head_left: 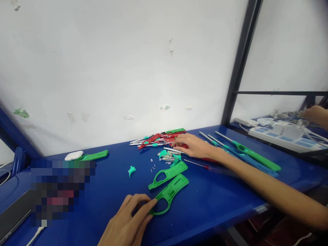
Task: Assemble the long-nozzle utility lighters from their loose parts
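Currently, the left hand (128,218) rests near the front edge of the blue worktop (217,201), its fingertips pinching the looped end of a green plastic shell half (170,193). A second green shell half (167,174) lies just beside it, toward the wall. The right hand (191,145) reaches to mid-worktop, fingers spread flat and loosely open over a pile of red and green parts with metal rods (159,139); whether it grips any piece cannot be told.

Small loose pins (153,167) and a teal trigger piece (131,170) lie scattered between the two hands. Assembled long lighters (246,155) lie under the right forearm, toward the right edge.

Risk, as a judgement: the right forearm crosses the assembled lighters and could sweep them toward the front edge. The small pins are unconfined; a sliding shell half or sleeve contact could scatter them. The pinch on the shell loop is light and may slip.
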### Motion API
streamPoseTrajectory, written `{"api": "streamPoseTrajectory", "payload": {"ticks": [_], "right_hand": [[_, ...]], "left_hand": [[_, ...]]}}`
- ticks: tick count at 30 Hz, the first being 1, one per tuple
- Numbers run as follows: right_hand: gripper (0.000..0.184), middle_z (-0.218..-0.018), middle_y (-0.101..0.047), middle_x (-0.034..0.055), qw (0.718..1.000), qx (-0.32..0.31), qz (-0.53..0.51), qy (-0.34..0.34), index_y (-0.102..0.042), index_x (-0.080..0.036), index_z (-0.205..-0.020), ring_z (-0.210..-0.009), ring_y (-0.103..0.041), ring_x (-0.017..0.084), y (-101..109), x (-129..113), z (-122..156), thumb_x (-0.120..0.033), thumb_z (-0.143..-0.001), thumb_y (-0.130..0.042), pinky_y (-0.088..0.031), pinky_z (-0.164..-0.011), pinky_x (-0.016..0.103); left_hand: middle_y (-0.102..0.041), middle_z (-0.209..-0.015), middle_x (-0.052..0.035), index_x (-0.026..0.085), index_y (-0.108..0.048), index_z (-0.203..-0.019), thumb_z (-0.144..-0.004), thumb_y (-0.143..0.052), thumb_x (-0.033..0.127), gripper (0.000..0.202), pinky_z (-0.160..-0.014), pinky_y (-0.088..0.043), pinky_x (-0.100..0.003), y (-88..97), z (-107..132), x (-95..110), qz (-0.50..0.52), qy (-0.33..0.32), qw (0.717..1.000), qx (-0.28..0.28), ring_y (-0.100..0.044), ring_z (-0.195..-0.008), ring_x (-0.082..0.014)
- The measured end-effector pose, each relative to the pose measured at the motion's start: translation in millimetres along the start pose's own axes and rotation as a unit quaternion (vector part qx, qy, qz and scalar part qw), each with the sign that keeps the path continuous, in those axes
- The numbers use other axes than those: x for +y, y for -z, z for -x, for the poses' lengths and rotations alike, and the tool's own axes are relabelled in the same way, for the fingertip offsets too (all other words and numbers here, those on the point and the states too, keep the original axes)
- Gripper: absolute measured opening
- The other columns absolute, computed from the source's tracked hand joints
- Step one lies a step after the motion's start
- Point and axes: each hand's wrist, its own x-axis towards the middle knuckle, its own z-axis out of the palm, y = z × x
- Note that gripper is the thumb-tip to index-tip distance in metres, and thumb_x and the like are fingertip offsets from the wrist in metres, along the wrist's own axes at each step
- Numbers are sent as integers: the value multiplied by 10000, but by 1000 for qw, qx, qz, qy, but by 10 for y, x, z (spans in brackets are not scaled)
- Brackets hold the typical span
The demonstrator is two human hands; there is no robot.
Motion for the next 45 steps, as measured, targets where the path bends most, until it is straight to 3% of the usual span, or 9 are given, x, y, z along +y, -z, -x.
{"api": "streamPoseTrajectory", "payload": {"ticks": [7,12,16,26,34,45], "right_hand": [[234,-1090,-769,84,999,-22,-21,40,-752,-206,-1132,-999,-700,235,-131,-146,-12,-324,-1083,-555,-549,-904,402],[170,-998,-739,39,999,-30,-15,39,-726,-168,-1043,-930,-705,194,-261,-156,-22,-291,-1061,-611,-583,-856,391],[171,-1050,-731,45,1000,-15,6,14,-710,-161,-1074,-953,-713,200,-265,-146,-25,-318,-1042,-649,-598,-872,412],[281,-1296,-681,98,993,37,78,-78,-669,-189,-1265,-1096,-692,243,-211,163,17,-347,-1032,-661,-595,-937,462],[304,-1336,-664,104,994,-2,87,-72,-659,-198,-1294,-1126,-684,252,-309,434,62,-351,-1032,-660,-590,-954,474],[312,-1326,-666,104,990,-31,82,-109,-654,-196,-1301,-1096,-691,244,-303,441,4,-354,-1032,-661,-602,-926,456]], "left_hand": [[-781,-1049,-17,285,-711,-1170,-1103,-397,224,327,-818,-643,-200,25,-40,25,33,-26,999,-25,-766,-863,-143],[-775,-1073,-29,285,-702,-1227,-1090,-412,202,330,-800,-642,-192,40,-44,24,40,-19,999,-25,-761,-874,-146],[-772,-1052,-28,277,-700,-1227,-1096,-418,213,317,-821,-639,-195,25,-1,12,44,-21,999,-18,-761,-880,-144],[-769,-1066,-37,283,-702,-1239,-1096,-415,219,326,-811,-643,-203,-13,26,4,45,-14,998,-27,-756,-883,-152],[-766,-1073,-27,290,-687,-1250,-1104,-417,241,311,-800,-636,-190,-2,16,23,44,-17,999,-17,-756,-891,-149],[-761,-1072,-27,283,-674,-1261,-1113,-402,242,313,-815,-639,-205,0,-2,11,30,-19,999,-20,-756,-898,-146]]}}
